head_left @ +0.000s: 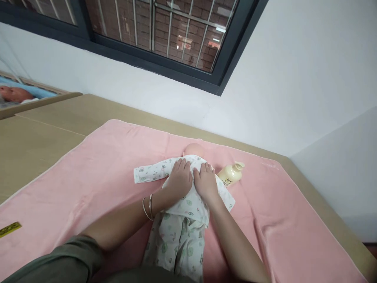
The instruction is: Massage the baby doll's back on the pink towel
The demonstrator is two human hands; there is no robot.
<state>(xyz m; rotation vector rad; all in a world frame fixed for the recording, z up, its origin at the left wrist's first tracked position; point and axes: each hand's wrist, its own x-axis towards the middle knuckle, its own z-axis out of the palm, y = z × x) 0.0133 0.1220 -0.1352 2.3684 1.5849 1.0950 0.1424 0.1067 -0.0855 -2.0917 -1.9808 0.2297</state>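
A baby doll (194, 149) lies on a pink blanket (118, 157), with only the top of its head showing past the clothes. It wears a white printed top (188, 207) and matching trousers (169, 243). My left hand (179, 179) rests flat on the upper part of the top, fingers stretched toward the head. Beside it my right hand (206, 181) lies flat on the other side of the chest area, fingers together and extended. One sleeve (153, 171) stretches out to the left; the other slants down to the right. Whether the doll's arms fill the sleeves is hidden.
A cream pump bottle (231, 173) lies tilted on the blanket by the right sleeve. Behind runs the tan tabletop (147, 122) against a white wall with a barred window (165, 31). Another doll (16, 94) lies in a wooden-edged crib at far left.
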